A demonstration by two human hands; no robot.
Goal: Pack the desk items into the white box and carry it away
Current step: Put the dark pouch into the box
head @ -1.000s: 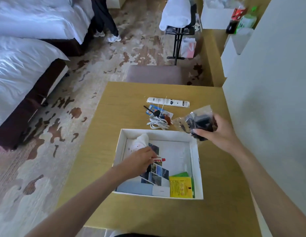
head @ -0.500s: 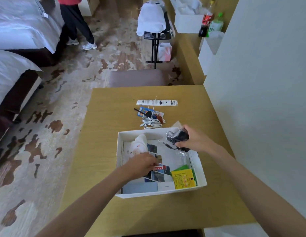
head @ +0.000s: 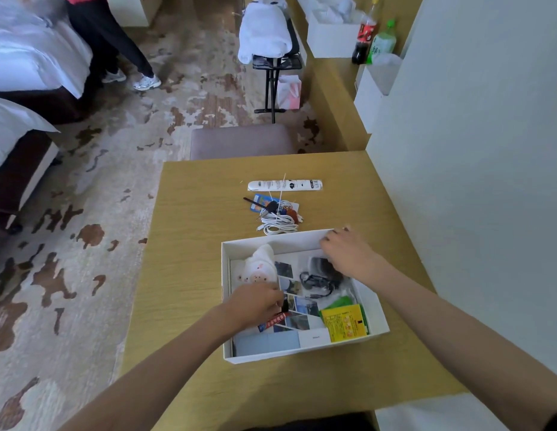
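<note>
White box [head: 302, 353] on a wooden table [head: 193, 244], left hand [head: 255, 303] inside pinching a small red-labelled item [head: 275, 320], right hand [head: 348, 253] relaxed over the far right corner beside a bagged black gadget [head: 320, 275], coiled white cable [head: 278, 223] just beyond

One white box [head: 289, 244], two bottles [head: 363, 42] [head: 383, 42].

Location type: hotel rm. Evidence:
- 2 beds w/ white linen: far bed [head: 31, 63], near bed [head: 13, 126].
- Patterned carpet [head: 84, 275] thru-out.
- Folding luggage rack [head: 275, 65], white bundle [head: 264, 35] on top.
- Wood bench [head: 193, 244] at wall.
- Drink bottles [head: 364, 42] on side counter [head: 336, 82].
</note>
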